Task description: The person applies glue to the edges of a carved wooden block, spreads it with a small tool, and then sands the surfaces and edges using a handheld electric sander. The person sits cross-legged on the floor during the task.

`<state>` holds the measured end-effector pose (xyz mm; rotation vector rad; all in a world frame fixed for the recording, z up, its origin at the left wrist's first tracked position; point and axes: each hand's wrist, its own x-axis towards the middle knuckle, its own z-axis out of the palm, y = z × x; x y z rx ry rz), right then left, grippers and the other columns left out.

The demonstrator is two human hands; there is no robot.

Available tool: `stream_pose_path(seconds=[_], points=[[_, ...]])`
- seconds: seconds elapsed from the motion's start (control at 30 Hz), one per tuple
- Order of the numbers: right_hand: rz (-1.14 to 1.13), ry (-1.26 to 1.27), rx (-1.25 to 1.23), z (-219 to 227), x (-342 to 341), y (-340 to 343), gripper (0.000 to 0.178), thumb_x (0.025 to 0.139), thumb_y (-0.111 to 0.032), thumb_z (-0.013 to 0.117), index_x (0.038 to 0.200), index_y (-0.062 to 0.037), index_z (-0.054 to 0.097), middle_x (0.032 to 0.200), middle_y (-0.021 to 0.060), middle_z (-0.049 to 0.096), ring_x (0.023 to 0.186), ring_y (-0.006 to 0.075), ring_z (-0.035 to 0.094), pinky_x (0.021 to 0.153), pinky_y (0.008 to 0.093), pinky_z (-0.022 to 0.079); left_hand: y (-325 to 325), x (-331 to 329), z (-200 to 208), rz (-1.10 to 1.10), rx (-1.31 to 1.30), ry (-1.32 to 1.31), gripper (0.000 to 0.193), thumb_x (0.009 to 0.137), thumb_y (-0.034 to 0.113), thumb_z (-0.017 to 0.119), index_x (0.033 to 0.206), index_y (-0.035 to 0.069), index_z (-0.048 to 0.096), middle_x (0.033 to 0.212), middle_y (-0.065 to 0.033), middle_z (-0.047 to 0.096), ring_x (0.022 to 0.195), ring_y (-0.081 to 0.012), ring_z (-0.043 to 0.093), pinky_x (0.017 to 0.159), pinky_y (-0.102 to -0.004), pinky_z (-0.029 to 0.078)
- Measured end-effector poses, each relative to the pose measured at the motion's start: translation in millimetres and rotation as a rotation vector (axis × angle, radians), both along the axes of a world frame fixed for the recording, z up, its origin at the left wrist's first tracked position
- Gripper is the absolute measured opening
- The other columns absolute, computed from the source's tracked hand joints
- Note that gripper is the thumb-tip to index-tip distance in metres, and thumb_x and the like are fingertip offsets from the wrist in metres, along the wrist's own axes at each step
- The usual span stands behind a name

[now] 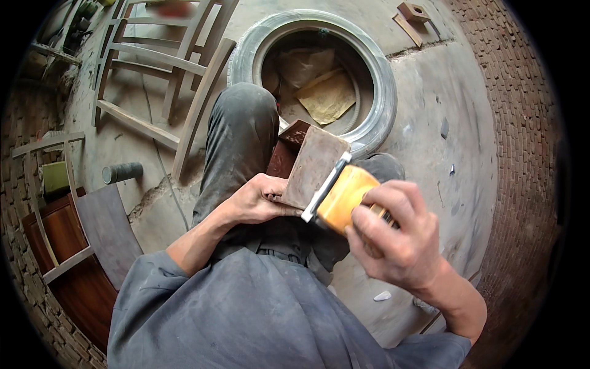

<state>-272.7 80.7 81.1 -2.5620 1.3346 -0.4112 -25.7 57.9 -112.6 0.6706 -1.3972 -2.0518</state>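
Over my lap, my left hand (255, 200) grips the near left edge of a flat greyish-brown board (314, 161), its fingers wrapped around it. A dark red-brown piece (284, 157) stands behind the board; whether the two are joined, I cannot tell. My right hand (399, 237) is closed around a yellow power sander (349, 197). The sander is tilted, its pale-edged pad along the right edge of the board. Whether the pad presses on the wood is hard to make out.
A large tyre (382, 104) lies ahead of my knees, with yellowish sheets (329, 97) inside. Bare wooden frames (138, 126) stand at the left, near a grey cylinder (121, 173) and a red-brown panel (80, 289). A holed block (414, 12) lies far right, beside brickwork (528, 92).
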Motion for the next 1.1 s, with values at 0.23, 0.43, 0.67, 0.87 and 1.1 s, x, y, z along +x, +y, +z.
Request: stream_pose_path(seconds=[0.23,0.43,0.67,0.87,1.1], points=[[-0.065,0.045,-0.116,2,1,-48,0.024,0.077,-0.009,0.081,0.098,-0.0099,0.07,0.107,0.0058,0.065,0.094,0.0278,0.064,0.06,0.0371,0.056,0,-1,-2,-0.009,-0.165,-0.023,0.02,0.087,0.001,0.085,0.103,-0.003,0.075,0.095,-0.0052,0.074,0.088,-0.0089,0.065,0.078,-0.0273,0.052],[-0.003,0.063,-0.019,8,10,-36,0.032,0.072,-0.004,0.084,0.1,-0.0079,0.068,0.107,0.0096,0.063,0.094,0.0315,0.065,0.073,0.041,0.057,1,-4,-2,0.037,-0.113,0.037,0.022,0.087,0.002,0.086,0.104,-0.003,0.074,0.091,-0.0047,0.073,0.084,-0.0064,0.063,0.075,-0.0262,0.052],[-0.018,0.119,-0.074,8,14,-62,0.031,0.074,-0.004,0.083,0.101,-0.0068,0.068,0.109,0.0105,0.064,0.095,0.0319,0.065,0.076,0.0408,0.057,1,-2,-8,0.047,-0.193,0.027,0.021,0.086,0.003,0.086,0.103,-0.002,0.075,0.087,-0.0044,0.072,0.079,-0.007,0.061,0.071,-0.0268,0.051],[0.048,0.111,-0.016,6,23,-37,0.032,0.072,-0.007,0.085,0.099,-0.0075,0.069,0.107,0.0089,0.063,0.095,0.0308,0.065,0.064,0.0383,0.056,3,1,-9,0.035,-0.105,0.049,0.02,0.087,0.001,0.085,0.103,-0.002,0.074,0.088,-0.0037,0.072,0.081,-0.0063,0.061,0.072,-0.0264,0.051],[-0.124,0.099,0.192,22,29,18,0.04,0.072,-0.011,0.087,0.108,-0.0118,0.068,0.114,0.0082,0.061,0.099,0.03,0.063,0.066,0.0374,0.057,16,-10,-12,0.059,-0.105,0.066,0.023,0.092,-0.002,0.079,0.114,-0.004,0.073,0.108,-0.0062,0.076,0.101,-0.0098,0.068,0.086,-0.0284,0.055]])
